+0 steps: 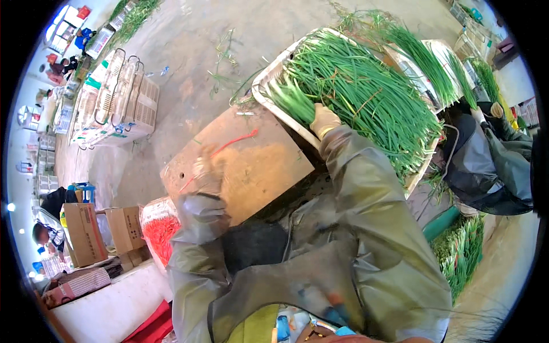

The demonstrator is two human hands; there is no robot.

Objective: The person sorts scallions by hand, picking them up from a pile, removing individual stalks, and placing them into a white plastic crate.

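Note:
My gloved right hand (326,120) is closed around a bunch of green onions (293,102) at the near left rim of a large white crate (290,123). A thick heap of long green onions (357,86) fills that crate. My gloved left hand (208,172) is over a tan wooden board (269,171), smeared by motion, so its fingers are unclear. A red tie string (235,142) lies slantwise on the board, and its lower end runs by my left hand. I cannot tell whether that hand holds it.
Stacked white crates (117,103) stand at far left. A sack of red strings (161,228) sits by my left forearm, near cardboard boxes (86,234). At right a co-worker (486,166) holds green onions. More greens (460,254) lie at lower right; loose stalks litter the floor.

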